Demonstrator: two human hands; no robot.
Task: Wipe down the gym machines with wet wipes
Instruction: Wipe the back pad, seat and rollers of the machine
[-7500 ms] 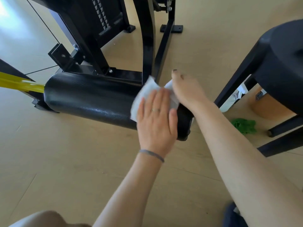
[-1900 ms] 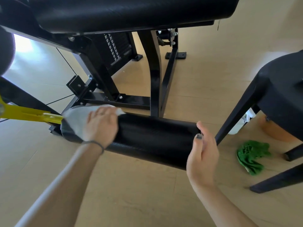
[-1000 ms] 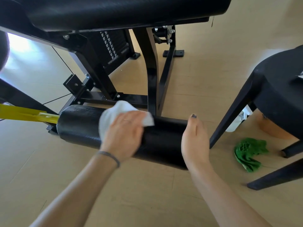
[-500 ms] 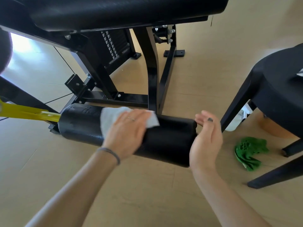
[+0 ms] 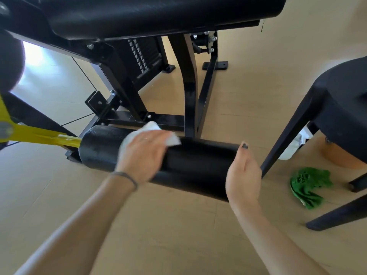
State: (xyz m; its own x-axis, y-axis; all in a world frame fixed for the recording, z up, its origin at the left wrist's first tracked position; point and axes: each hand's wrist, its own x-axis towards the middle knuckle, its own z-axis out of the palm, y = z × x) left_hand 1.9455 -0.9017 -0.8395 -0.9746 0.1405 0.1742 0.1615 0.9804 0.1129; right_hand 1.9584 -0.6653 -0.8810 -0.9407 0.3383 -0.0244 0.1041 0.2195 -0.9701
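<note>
— Where is the wipe?

— The white crumpled wet wipe (image 5: 153, 133) lies on top of the black cylindrical padded roller (image 5: 190, 165) of the black steel gym machine (image 5: 188, 100), nearer the roller's left end. The left hand (image 5: 145, 155) presses it down with flat, straight fingers, so it is spread rather than gripping.

— And the other hand?

— The right hand (image 5: 243, 175) rests against the roller's right end, thumb up, fingers hidden behind the end face; whether they curl round it I cannot tell.

— Anything else around?

— A yellow metal arm (image 5: 39, 135) meets the roller's left end. On the beige floor (image 5: 178, 235) a crumpled green cloth (image 5: 307, 185) lies beside the legs of a black plastic stool (image 5: 341, 100).
</note>
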